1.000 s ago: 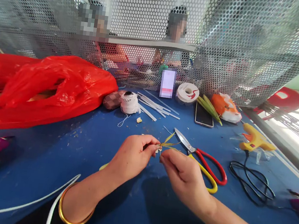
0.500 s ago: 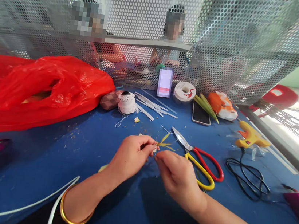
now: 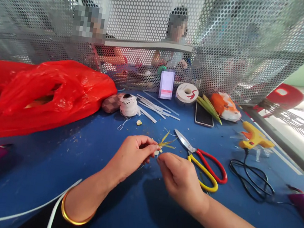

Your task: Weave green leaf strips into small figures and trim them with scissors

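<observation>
Thumb and fingers of my left hand (image 3: pixel 137 152) pinch a small sprig of narrow yellow-green leaves (image 3: pixel 167 143), whose tips fan out to the right. Pale bits (image 3: pixel 157 152) show just under the leaves at the fingertips. My right hand (image 3: pixel 179 173) is closed close beside them, its fingertips pressed together; what they hold, if anything, is too fine or hidden to make out. Scissors with one red and one yellow handle (image 3: pixel 213 159) lie behind the right hand, blades partly apart. Farther back stands a spool of white thread (image 3: pixel 129 106) with a loose end trailing.
White strips (image 3: pixel 155 107), a ribbon roll (image 3: pixel 187 92), a lit phone (image 3: pixel 167 84), a dark phone (image 3: pixel 204 115) under green leaves (image 3: pixel 210 107), and a tissue pack (image 3: pixel 225 106) line the back. A yellow glue gun (image 3: pixel 255 137) lies right, a red bag (image 3: pixel 42 99) left. People sit behind the mesh (image 3: pixel 143 12).
My left hand has turned slightly, and the sprig's leaves now spread wider and point more upward. My right hand stays closed at nearly the same spot.
</observation>
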### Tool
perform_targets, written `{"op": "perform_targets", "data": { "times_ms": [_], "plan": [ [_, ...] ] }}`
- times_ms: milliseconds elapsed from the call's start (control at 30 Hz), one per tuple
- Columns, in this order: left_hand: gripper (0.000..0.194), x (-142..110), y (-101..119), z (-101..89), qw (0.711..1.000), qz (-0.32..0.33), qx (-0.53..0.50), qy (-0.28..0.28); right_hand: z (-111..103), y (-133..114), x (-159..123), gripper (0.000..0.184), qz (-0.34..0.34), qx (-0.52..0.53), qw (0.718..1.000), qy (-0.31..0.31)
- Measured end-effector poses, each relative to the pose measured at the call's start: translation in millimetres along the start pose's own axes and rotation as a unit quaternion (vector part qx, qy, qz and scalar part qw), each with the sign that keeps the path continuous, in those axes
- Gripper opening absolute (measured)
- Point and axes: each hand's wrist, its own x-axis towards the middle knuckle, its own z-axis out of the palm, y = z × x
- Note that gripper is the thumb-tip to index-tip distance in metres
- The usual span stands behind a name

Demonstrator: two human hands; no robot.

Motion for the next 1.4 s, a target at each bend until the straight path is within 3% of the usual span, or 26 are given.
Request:
{"op": "perform_targets", "data": {
  "times_ms": [400,600,733,900,1100,1233,1333,1400],
  "plan": [
    [0.014,-4.3,1.4,6.1,0.999,0.018,0.036,0.011,-6.3,-7.4,3.3,0.022,-0.013,0.075,0.997,0.001],
    [0.016,1.3,-5.7,4.1,0.998,-0.021,-0.055,-0.011,-3.6,-1.0,-0.6,0.019,-0.013,0.037,0.999,0.012],
    [0.020,4.0,-8.1,0.8,0.988,-0.070,-0.130,-0.040,-3.5,1.3,-3.8,0.015,-0.026,-0.010,0.998,0.051],
    [0.018,6.4,-11.4,-0.6,0.982,-0.106,-0.150,-0.042,-7.3,-0.1,-2.7,0.015,-0.005,0.114,0.989,0.096],
    [0.014,10.0,-15.3,-1.8,0.980,-0.112,-0.155,-0.055,-5.3,4.5,-0.5,0.024,0.098,0.359,0.928,0.026],
    [0.011,9.5,-11.1,-2.1,0.977,-0.133,-0.162,-0.046,1.0,7.9,-0.5,0.019,0.131,0.313,0.940,0.046],
    [0.011,8.5,-8.6,-2.1,0.975,-0.138,-0.168,-0.038,3.9,8.9,-1.4,0.006,0.131,0.209,0.968,0.046],
    [0.011,8.1,-8.4,-1.6,0.976,-0.133,-0.168,-0.034,4.3,9.0,-1.6,0.009,0.106,0.124,0.986,0.040]
  ]
}}
